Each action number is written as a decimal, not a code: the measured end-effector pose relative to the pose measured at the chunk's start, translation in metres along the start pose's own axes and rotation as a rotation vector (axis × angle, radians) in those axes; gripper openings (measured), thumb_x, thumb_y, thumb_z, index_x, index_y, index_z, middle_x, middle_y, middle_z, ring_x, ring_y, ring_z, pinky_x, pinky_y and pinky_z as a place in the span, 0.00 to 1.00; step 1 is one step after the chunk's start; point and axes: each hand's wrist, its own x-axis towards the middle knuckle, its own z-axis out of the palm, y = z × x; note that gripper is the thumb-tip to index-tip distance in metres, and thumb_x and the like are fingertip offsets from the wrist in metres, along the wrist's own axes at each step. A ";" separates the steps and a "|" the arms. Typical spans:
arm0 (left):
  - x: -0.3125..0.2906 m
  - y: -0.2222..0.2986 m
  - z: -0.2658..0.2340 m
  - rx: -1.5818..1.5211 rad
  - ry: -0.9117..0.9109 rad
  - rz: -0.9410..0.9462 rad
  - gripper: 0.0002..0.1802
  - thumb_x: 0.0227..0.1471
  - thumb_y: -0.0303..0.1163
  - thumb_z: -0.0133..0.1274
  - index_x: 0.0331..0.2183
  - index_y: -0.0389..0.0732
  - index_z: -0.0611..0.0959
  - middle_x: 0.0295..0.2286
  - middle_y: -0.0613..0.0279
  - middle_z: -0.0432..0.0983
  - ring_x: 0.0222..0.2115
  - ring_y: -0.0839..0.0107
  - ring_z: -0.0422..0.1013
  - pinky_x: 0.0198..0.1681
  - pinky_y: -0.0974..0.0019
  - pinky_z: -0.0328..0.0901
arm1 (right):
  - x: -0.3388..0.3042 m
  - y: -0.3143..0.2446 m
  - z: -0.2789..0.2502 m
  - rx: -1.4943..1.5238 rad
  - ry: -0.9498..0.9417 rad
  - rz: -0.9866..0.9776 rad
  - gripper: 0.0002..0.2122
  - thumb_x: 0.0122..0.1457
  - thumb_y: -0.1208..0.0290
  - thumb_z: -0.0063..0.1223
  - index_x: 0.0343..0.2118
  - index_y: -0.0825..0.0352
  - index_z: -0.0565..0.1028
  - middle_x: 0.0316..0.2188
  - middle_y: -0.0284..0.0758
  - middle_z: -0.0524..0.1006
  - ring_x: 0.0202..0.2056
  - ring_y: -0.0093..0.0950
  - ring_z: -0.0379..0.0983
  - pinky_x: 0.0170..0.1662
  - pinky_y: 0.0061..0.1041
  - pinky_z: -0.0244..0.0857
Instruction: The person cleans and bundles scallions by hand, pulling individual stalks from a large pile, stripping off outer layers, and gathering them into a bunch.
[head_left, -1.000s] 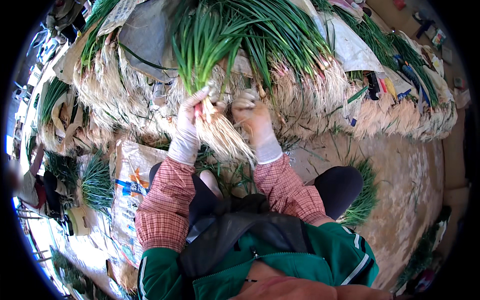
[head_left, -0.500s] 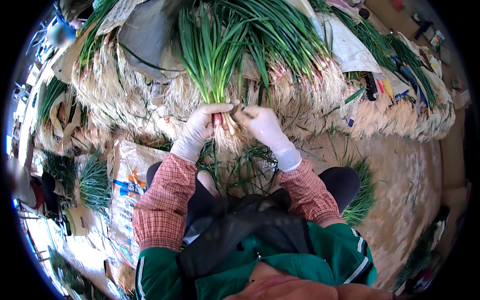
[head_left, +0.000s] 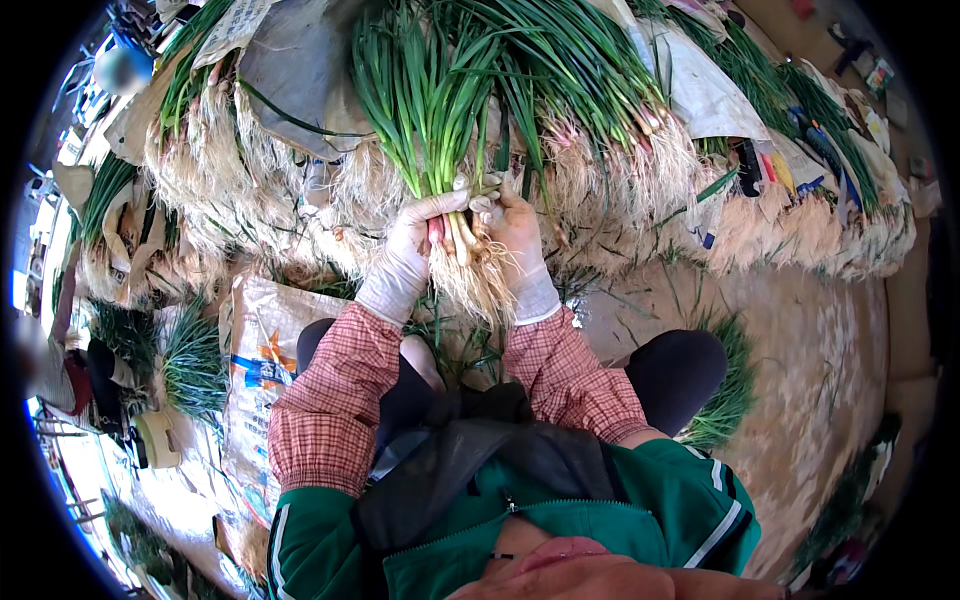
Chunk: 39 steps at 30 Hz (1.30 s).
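A bunch of green onions (head_left: pixel 425 115) stands in front of me, leaves pointing away and pale roots hanging toward me. Wearing a whitish glove, my left hand (head_left: pixel 412 238) is closed round the bunch just above its reddish-white bulbs, thumb across the stalks. On the other side, my right hand (head_left: pixel 516 232), gloved too, has its fingers curled against the bulb ends on the right of the bunch. Stalks pass between its fingertips, partly hidden by them. Roots (head_left: pixel 475 280) spread out below both hands.
A long heap of green onions (head_left: pixel 590 90) with dangling roots runs across the far side, partly under grey and white sheets (head_left: pixel 300 75). A printed sack (head_left: pixel 255 360) lies at left, near more onions (head_left: pixel 190 365). Another green pile (head_left: pixel 725 380) sits beside my right knee.
My right hand has moved left and turned upright, closing in against the bunch. The roots now fan out more to the right. My left hand keeps its grip.
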 end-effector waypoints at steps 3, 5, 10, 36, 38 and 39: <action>0.001 -0.004 -0.001 -0.062 -0.061 -0.013 0.09 0.47 0.26 0.56 0.31 0.31 0.78 0.21 0.54 0.77 0.16 0.65 0.74 0.16 0.70 0.69 | -0.008 0.001 0.004 0.193 0.002 -0.081 0.06 0.65 0.70 0.43 0.41 0.65 0.67 0.33 0.27 0.70 0.35 0.17 0.67 0.41 0.16 0.65; 0.001 -0.011 0.006 -0.253 -0.069 -0.012 0.11 0.47 0.26 0.56 0.34 0.31 0.76 0.24 0.52 0.78 0.20 0.63 0.76 0.20 0.65 0.73 | -0.010 -0.001 0.006 0.251 -0.023 -0.108 0.05 0.64 0.70 0.44 0.39 0.64 0.66 0.31 0.26 0.67 0.34 0.17 0.66 0.41 0.16 0.64; -0.005 0.003 0.030 -0.206 -0.018 0.003 0.09 0.48 0.27 0.54 0.31 0.30 0.76 0.22 0.51 0.77 0.15 0.63 0.74 0.15 0.69 0.71 | -0.003 -0.015 0.005 0.217 -0.058 -0.144 0.04 0.63 0.70 0.47 0.35 0.62 0.65 0.29 0.27 0.63 0.34 0.18 0.63 0.38 0.16 0.63; -0.016 0.016 0.013 -0.057 -0.009 -0.032 0.10 0.50 0.27 0.54 0.36 0.33 0.76 0.26 0.55 0.77 0.25 0.65 0.76 0.27 0.62 0.75 | 0.026 -0.081 0.015 -0.081 0.309 -0.184 0.09 0.59 0.73 0.49 0.39 0.73 0.71 0.32 0.35 0.75 0.31 0.24 0.73 0.35 0.21 0.68; -0.011 0.012 0.010 -0.048 -0.050 -0.035 0.11 0.50 0.26 0.54 0.37 0.34 0.76 0.26 0.55 0.77 0.25 0.65 0.76 0.27 0.62 0.75 | 0.055 -0.073 -0.002 -0.252 0.223 0.101 0.10 0.59 0.72 0.50 0.38 0.74 0.72 0.32 0.34 0.75 0.30 0.23 0.71 0.34 0.20 0.66; -0.013 0.010 0.010 -0.035 -0.051 -0.041 0.11 0.49 0.26 0.54 0.37 0.34 0.76 0.26 0.55 0.77 0.25 0.65 0.76 0.27 0.62 0.75 | 0.063 -0.071 0.005 -0.459 0.216 0.138 0.10 0.59 0.70 0.50 0.39 0.71 0.72 0.32 0.35 0.75 0.32 0.23 0.72 0.36 0.20 0.66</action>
